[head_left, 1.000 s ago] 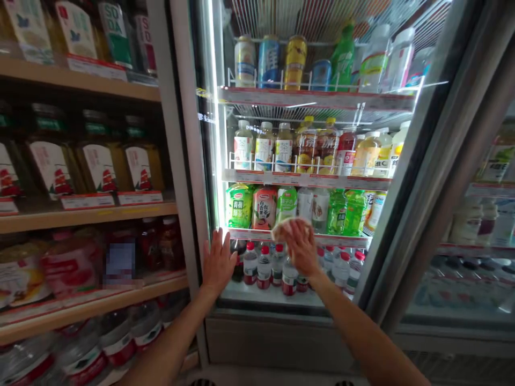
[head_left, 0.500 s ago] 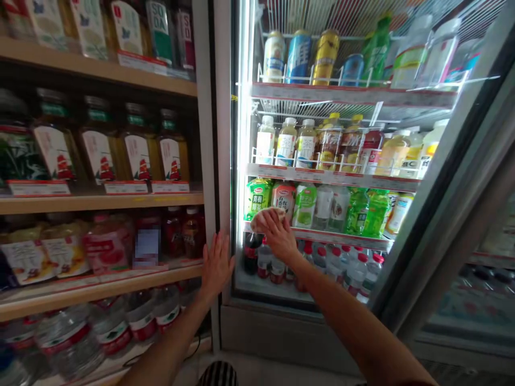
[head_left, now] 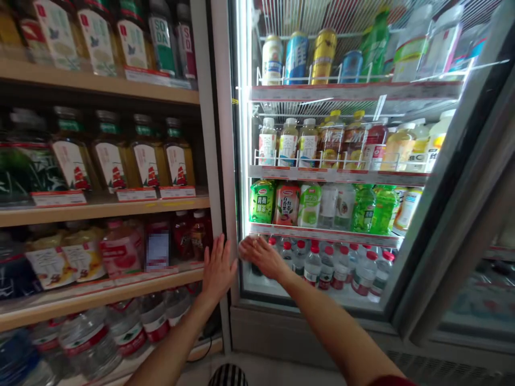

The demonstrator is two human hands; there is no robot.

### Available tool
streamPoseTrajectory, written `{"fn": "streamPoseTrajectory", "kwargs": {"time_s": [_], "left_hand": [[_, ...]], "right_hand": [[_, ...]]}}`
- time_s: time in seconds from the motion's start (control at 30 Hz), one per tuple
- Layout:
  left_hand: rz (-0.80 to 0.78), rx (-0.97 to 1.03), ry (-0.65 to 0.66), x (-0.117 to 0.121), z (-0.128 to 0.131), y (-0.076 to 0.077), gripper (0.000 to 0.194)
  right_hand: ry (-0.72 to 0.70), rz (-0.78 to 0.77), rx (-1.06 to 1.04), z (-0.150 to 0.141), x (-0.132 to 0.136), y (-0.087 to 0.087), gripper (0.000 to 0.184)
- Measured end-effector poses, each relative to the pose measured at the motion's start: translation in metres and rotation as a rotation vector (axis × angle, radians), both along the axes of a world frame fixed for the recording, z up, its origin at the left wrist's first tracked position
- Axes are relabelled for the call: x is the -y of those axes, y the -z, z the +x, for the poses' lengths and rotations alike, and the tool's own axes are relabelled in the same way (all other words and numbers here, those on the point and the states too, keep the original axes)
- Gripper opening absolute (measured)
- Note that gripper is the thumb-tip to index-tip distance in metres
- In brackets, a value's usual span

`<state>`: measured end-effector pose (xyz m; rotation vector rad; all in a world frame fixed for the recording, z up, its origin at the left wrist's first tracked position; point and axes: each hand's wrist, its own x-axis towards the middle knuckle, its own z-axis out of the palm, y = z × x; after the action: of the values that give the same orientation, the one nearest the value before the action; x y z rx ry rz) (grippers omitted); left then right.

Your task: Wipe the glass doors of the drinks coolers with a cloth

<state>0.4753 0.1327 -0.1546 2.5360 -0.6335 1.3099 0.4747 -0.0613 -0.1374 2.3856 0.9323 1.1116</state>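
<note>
Left grip [head_left: 219, 269] spread, empty; right grip [head_left: 260, 255], contents unclear, has reached the left edge of the cooler door [head_left: 444, 198], shifting work there.

Left hand [head_left: 219, 271]: on frame [head_left: 223, 134] | right hand [head_left: 261, 257]: at glass door [head_left: 281, 289]

On your left, wooden shelves [head_left: 80, 81] carry rows of labelled bottles [head_left: 110, 163]; ahead of you, the fridge shelves [head_left: 306, 92] hold cans [head_left: 296, 58] (top row) and tea bottles [head_left: 308, 143] below.
</note>
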Motion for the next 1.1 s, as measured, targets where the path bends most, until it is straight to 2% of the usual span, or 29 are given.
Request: {"fn": "streamPoseTrajectory", "kwargs": {"time_s": [0.1, 0.2, 0.27, 0.33, 0.43, 0.5, 0.63, 0.7, 0.8, 0.83, 0.87, 1.0, 1.03, 1.1], "left_hand": [[0.01, -0.003, 0.038, 0.006, -0.005, 0.001, 0.058], [0.029, -0.006, 0.056, 0.02, -0.012, -0.001, 0.057], [0.044, -0.004, 0.071, 0.033, -0.018, -0.005, 0.057], [0.065, 0.005, 0.101, 0.048, -0.025, -0.01, 0.056], [0.095, 0.024, 0.149, 0.069, -0.034, -0.015, 0.055], [0.106, 0.023, 0.17, 0.082, -0.039, -0.017, 0.055], [0.112, 0.011, 0.205, 0.108, -0.047, -0.019, 0.053], [0.112, 0.014, 0.228, 0.12, -0.051, -0.02, 0.052], [0.12, 0.026, 0.279, 0.134, -0.057, -0.021, 0.052], [0.122, 0.032, 0.293, 0.138, -0.058, -0.022, 0.051], [0.123, 0.039, 0.304, 0.142, -0.059, -0.023, 0.051], [0.111, 0.061, 0.328, 0.16, -0.065, -0.028, 0.051], [0.111, 0.064, 0.337, 0.164, -0.066, -0.029, 0.051], [0.115, 0.071, 0.355, 0.171, -0.069, -0.03, 0.051]], "right_hand": [[0.012, -0.029, -0.017, -0.013, 0.023, 0.009, 0.058], [0.173, 0.147, 0.057, -0.031, 0.053, -0.005, 0.059], [0.279, 0.248, 0.105, -0.047, 0.074, -0.006, 0.061], [0.304, 0.231, 0.099, -0.065, 0.093, 0.007, 0.063], [0.263, 0.115, 0.067, -0.085, 0.119, 0.025, 0.066], [0.31, 0.173, 0.101, -0.09, 0.133, 0.019, 0.066], [0.518, 0.515, 0.285, -0.093, 0.155, -0.011, 0.061], [0.543, 0.543, 0.315, -0.1, 0.165, -0.004, 0.058], [0.518, 0.44, 0.252, -0.114, 0.18, 0.021, 0.058], [0.518, 0.422, 0.24, -0.118, 0.186, 0.024, 0.059], [0.533, 0.432, 0.248, -0.12, 0.192, 0.023, 0.058], [0.652, 0.6, 0.383, -0.123, 0.216, -0.004, 0.055], [0.667, 0.619, 0.403, -0.125, 0.22, -0.004, 0.056], [0.666, 0.609, 0.411, -0.132, 0.226, 0.011, 0.057]]}}
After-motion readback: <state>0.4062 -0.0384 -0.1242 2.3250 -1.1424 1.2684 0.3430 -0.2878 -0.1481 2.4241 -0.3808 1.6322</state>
